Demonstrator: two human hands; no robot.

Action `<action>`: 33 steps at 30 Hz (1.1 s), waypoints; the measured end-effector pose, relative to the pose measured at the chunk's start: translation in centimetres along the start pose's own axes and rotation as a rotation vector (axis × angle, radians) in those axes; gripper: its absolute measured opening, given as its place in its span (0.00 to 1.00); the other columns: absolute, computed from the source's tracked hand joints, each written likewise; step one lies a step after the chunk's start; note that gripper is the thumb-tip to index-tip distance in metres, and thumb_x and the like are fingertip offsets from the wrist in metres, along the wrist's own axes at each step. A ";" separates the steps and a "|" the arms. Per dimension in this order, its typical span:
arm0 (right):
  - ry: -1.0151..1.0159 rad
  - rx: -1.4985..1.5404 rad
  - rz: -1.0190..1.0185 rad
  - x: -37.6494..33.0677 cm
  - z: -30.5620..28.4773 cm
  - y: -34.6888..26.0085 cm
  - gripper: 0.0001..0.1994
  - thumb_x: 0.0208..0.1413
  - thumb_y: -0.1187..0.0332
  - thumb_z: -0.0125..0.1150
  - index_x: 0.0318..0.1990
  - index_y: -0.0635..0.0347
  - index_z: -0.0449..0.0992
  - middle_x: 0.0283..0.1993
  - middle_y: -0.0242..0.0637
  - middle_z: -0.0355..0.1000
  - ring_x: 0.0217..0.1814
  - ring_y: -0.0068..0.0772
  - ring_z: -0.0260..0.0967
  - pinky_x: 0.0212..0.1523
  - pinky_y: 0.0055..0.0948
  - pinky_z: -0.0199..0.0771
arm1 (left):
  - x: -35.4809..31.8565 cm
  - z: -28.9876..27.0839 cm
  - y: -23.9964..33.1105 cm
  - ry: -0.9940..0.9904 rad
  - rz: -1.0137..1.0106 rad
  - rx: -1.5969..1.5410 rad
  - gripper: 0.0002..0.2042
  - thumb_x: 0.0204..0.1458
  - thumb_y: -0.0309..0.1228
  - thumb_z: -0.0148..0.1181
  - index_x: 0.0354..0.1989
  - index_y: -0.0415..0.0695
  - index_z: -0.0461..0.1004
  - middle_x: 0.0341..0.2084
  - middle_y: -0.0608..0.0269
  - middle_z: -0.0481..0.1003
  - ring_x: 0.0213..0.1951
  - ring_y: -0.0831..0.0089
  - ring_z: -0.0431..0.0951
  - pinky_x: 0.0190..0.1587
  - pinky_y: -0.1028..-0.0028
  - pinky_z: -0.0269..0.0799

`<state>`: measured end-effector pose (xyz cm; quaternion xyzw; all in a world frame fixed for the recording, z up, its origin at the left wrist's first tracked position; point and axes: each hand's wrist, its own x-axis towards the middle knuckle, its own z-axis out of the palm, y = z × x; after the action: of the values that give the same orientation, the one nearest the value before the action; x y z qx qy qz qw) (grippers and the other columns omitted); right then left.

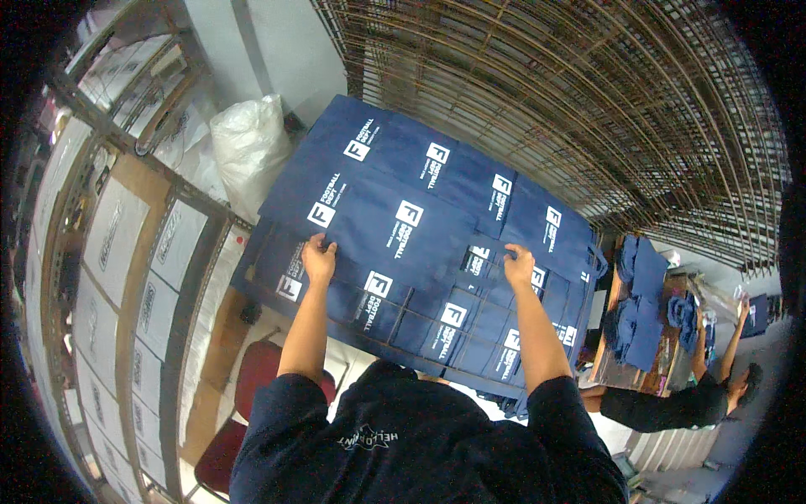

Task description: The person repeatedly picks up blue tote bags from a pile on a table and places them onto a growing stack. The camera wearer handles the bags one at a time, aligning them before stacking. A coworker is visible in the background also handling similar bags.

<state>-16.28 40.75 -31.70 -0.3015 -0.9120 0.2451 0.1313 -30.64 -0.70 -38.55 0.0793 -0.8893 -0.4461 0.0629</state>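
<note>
Several navy blue fabric tote bags with white print lie spread and overlapping over a large table. One navy tote bag is stretched between my two hands above the others. My left hand is closed, its thumb and fingers pinching the near left edge of this bag. On the other side, my right hand has its fingers curled and pressed together at the bag's right corner. Beneath and nearer to me lie more printed tote bags, partly shadowed. A strap loop sticks out at the right end.
A wire drying rack rises behind the table. To the left stand shelves with white boxes and a stuffed white sack. A red chair is near left. At right, a person works beside stacked navy fabric.
</note>
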 end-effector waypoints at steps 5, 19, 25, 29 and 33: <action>-0.011 -0.024 0.056 0.1 -0.2 -0.7 0.12 0.41 0.75 0.56 0.36 0.56 0.78 0.44 0.48 0.71 0.45 0.49 0.70 0.48 0.37 0.69 | 0.3 0.4 -0.7 0.013 0.036 0.019 0.19 0.36 0.28 0.67 0.40 0.40 0.73 0.30 0.52 0.71 0.33 0.59 0.73 0.39 0.64 0.67; -0.063 -0.062 0.111 -1.4 -0.1 0.1 0.15 0.41 0.72 0.58 0.42 0.53 0.75 0.47 0.47 0.68 0.49 0.47 0.67 0.51 0.38 0.67 | 1.3 1.0 -0.8 -0.020 0.002 0.000 0.19 0.36 0.29 0.67 0.39 0.40 0.73 0.30 0.54 0.71 0.32 0.63 0.73 0.39 0.66 0.68; -0.010 -0.018 0.074 -4.9 -2.0 2.7 0.18 0.39 0.70 0.63 0.42 0.55 0.73 0.46 0.47 0.68 0.51 0.46 0.65 0.51 0.37 0.66 | 1.4 1.2 -2.0 -0.003 0.026 -0.013 0.19 0.36 0.29 0.67 0.41 0.40 0.73 0.31 0.55 0.71 0.31 0.66 0.73 0.38 0.68 0.68; 0.110 0.066 0.100 -9.4 -4.3 8.1 0.17 0.39 0.70 0.62 0.41 0.57 0.73 0.44 0.47 0.68 0.47 0.50 0.66 0.47 0.38 0.67 | 0.8 0.8 0.3 -0.057 -0.070 -0.156 0.19 0.37 0.28 0.68 0.40 0.37 0.73 0.32 0.55 0.69 0.30 0.69 0.73 0.34 0.70 0.69; 0.189 -0.026 0.270 -15.9 -7.8 12.8 0.15 0.41 0.68 0.60 0.41 0.58 0.72 0.45 0.48 0.68 0.49 0.51 0.64 0.48 0.39 0.65 | 0.9 0.8 -0.4 -0.007 0.001 0.025 0.20 0.36 0.28 0.68 0.40 0.36 0.73 0.32 0.55 0.68 0.29 0.68 0.72 0.34 0.69 0.69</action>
<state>5.40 42.75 -33.31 -0.4449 -0.8498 0.2191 0.1785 -31.63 -0.48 -39.38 0.0782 -0.8950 -0.4352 0.0587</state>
